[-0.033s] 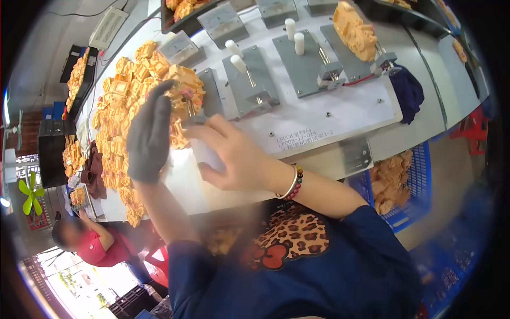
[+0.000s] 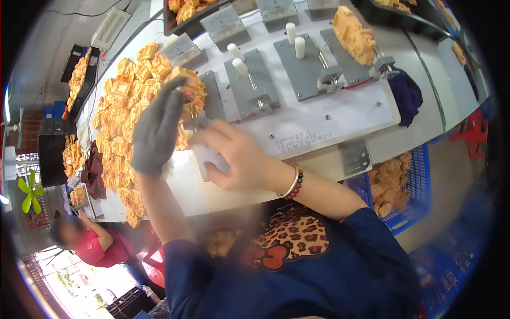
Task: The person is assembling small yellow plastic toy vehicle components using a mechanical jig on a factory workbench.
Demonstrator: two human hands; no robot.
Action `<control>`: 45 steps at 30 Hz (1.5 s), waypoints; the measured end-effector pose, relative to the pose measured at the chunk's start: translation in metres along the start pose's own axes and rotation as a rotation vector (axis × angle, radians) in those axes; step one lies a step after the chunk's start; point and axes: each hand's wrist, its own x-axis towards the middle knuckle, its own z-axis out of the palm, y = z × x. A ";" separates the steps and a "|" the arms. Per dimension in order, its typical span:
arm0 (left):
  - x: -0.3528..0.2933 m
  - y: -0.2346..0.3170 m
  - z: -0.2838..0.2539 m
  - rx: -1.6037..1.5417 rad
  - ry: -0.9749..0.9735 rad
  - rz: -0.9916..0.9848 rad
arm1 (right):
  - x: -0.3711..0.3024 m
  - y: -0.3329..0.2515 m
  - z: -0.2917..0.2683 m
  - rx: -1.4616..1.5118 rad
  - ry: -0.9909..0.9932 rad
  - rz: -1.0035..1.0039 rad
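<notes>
My left hand (image 2: 156,133), in a dark grey glove, has its fingers stretched out beside a yellow plastic part (image 2: 195,87) on the leftmost grey test fixture (image 2: 213,98). Its thumb is mostly hidden. My right hand (image 2: 239,157) is bare, with a bangle and a bead bracelet (image 2: 298,183) at the wrist. Its bent fingers reach to the metal clamp (image 2: 194,112) in front of that part, and the thumb stands apart from the index finger. Left of the gloved hand spreads a large heap of similar yellow parts (image 2: 114,119).
Two grey fixtures with white posts (image 2: 252,80) (image 2: 303,69) stand to the right, then one bearing a yellow part (image 2: 355,37). Dial meters (image 2: 224,26) line the back. Dark cloth (image 2: 406,95) lies at the board's right end. A blue basket (image 2: 419,186) holds parts below. Another person (image 2: 98,242) is at lower left.
My left hand has shifted slightly to the right, closer to the part on the leftmost fixture. My right hand has barely moved. The whole view has shifted a little.
</notes>
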 end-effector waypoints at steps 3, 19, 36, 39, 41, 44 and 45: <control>0.015 0.020 0.002 0.220 -0.114 -0.155 | -0.004 -0.002 -0.003 -0.047 -0.111 -0.092; 0.308 -0.096 -0.123 -0.316 0.384 -0.182 | -0.073 -0.030 -0.154 -0.278 0.216 -0.088; 0.372 -0.099 -0.080 -0.467 0.392 -0.177 | -0.072 -0.019 -0.184 -0.385 0.306 -0.115; 0.380 -0.107 -0.079 -0.508 0.412 -0.173 | -0.071 -0.009 -0.184 -0.234 0.346 0.029; 0.386 -0.114 -0.077 -0.531 0.429 -0.162 | -0.072 -0.006 -0.184 -0.270 0.366 0.049; 0.391 -0.126 -0.075 -0.533 0.417 -0.152 | -0.066 -0.011 -0.182 -0.307 0.397 0.115; 0.391 -0.128 -0.076 -0.533 0.407 -0.159 | -0.062 -0.013 -0.180 -0.309 0.409 0.158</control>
